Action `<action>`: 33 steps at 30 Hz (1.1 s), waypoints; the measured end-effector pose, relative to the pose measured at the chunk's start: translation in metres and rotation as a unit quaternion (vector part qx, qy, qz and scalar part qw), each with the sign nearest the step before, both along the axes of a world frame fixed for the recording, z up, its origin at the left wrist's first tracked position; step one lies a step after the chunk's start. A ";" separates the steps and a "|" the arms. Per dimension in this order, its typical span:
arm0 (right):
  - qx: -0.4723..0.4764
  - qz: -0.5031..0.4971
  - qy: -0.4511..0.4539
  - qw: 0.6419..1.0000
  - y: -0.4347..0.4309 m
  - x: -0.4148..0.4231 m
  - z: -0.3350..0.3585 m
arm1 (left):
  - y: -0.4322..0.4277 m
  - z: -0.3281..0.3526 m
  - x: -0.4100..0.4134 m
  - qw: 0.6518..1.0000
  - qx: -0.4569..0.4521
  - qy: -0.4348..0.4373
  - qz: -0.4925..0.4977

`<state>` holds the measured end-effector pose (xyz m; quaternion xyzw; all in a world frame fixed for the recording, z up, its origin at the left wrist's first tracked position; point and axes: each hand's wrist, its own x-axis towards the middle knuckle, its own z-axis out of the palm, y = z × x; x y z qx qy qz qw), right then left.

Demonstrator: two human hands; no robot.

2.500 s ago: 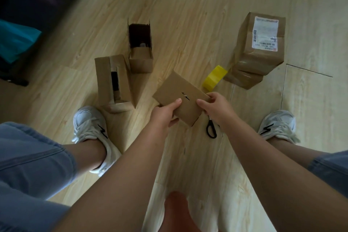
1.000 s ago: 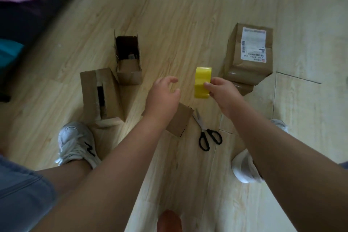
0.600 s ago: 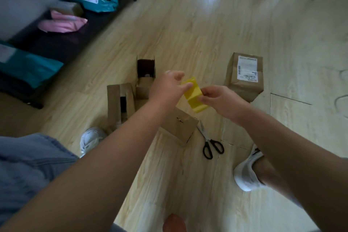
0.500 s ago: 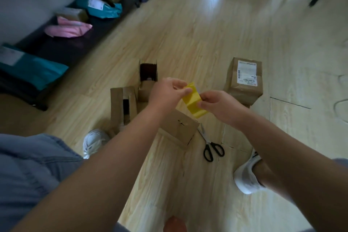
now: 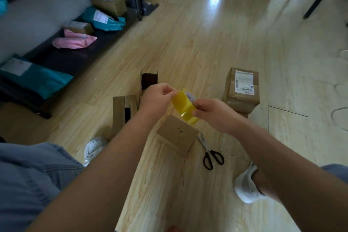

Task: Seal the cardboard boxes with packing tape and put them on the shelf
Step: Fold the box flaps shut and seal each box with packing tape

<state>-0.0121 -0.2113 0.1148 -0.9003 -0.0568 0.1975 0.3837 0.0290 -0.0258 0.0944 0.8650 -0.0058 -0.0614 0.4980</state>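
Note:
I hold a yellow roll of packing tape (image 5: 185, 106) in the air between both hands. My right hand (image 5: 212, 114) grips the roll from the right. My left hand (image 5: 157, 98) pinches at the roll's upper left edge. Directly below, a small closed cardboard box (image 5: 177, 134) lies on the wooden floor. Two open cardboard boxes sit to its left: one (image 5: 123, 111) with a dark slot, another (image 5: 148, 81) behind it, partly hidden by my left hand. A sealed, labelled box (image 5: 242, 88) stands to the right.
Black-handled scissors (image 5: 211, 154) lie on the floor right of the small box. A low dark shelf (image 5: 79, 56) along the left wall holds teal and pink mailers and brown parcels. My white shoes (image 5: 244, 184) flank the work area. Dark furniture legs stand far right.
I set the small box on the floor, picked up the tape roll with my right hand and raised it. My left hand joined it. The camera tilted up, revealing the shelf.

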 end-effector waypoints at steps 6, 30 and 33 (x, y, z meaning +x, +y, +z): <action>-0.010 0.024 0.000 1.000 -0.008 0.002 -0.002 | 0.013 0.008 0.007 0.995 -0.078 0.046 -0.042; 0.037 -0.135 -0.006 0.990 -0.017 0.005 -0.003 | 0.008 0.000 0.001 0.966 -0.199 0.164 -0.024; 0.018 -0.127 -0.022 0.991 -0.016 0.005 -0.002 | 0.009 -0.003 0.003 0.935 -0.278 0.222 -0.017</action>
